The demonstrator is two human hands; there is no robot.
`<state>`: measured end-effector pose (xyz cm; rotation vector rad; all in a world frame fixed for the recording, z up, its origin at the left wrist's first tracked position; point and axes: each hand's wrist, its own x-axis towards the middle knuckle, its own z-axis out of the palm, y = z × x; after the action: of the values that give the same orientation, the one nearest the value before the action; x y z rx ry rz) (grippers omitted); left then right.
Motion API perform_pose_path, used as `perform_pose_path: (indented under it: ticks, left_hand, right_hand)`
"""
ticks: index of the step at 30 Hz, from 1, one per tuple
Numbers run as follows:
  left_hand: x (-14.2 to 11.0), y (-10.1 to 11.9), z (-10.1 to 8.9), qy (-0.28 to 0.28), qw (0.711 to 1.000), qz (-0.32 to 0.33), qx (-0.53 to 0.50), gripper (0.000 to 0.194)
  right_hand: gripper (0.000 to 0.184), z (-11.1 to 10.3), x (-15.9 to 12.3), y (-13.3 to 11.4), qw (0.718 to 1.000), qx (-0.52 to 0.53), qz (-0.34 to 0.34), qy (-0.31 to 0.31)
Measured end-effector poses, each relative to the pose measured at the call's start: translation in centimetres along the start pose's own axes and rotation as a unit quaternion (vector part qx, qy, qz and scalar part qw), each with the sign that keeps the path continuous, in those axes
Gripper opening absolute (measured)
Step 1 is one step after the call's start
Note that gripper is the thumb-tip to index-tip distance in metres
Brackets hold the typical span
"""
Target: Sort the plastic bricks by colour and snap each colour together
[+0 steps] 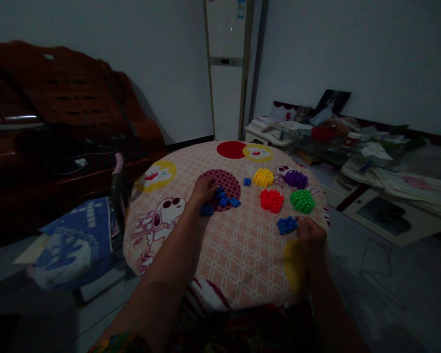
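Loose blue blocks (224, 200) lie scattered on the left-centre of the round table. My left hand (205, 190) is over them, its fingers closed at a blue block by the fingertips. One blue block (206, 210) rests just below that hand, and another small blue piece (247, 182) lies off to the right. At the right, a tight group of blue blocks (286, 225) stands near the table edge. My right hand (311, 235) touches this group's right side with curled fingers, pinching a blue block there; the fingertips are partly hidden.
Grouped blocks stand in yellow (263, 177), purple (296, 179), red (272, 201) and green (303, 201). A patterned cloth covers the table (238, 264). A chair with a blue bag (69, 245) is at left, a wooden sofa (66, 98) behind, a cluttered cabinet (382, 181) at right.
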<state>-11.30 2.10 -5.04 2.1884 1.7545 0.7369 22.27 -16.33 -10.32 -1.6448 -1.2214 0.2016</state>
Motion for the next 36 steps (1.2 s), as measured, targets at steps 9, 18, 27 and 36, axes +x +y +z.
perform_pose_path:
  ticks: [9, 18, 27, 36]
  left_hand:
    - [-0.1, -0.2, 1.1, -0.058, 0.996, 0.018, -0.069, 0.028]
    - [-1.0, 4.0, 0.9, -0.073, 0.960, 0.079, -0.260, 0.031]
    - [-6.3, 13.3, 5.5, -0.216, 0.907, 0.239, -0.272, 0.023]
    - [-8.2, 13.9, 7.9, -0.211, 0.911, 0.233, -0.266, 0.026]
  right_hand:
    - [0.040, 0.2, 0.0, 0.5, 1.000, 0.008, -0.005, -0.001]
    - [0.041, 0.4, 0.0, 0.1, 1.000, 0.010, -0.005, 0.015]
    - [0.041, 0.4, 0.0, -0.1, 1.000, 0.007, 0.006, 0.012]
    - [0.039, 0.4, 0.0, -0.1, 1.000, 0.013, 0.000, 0.015]
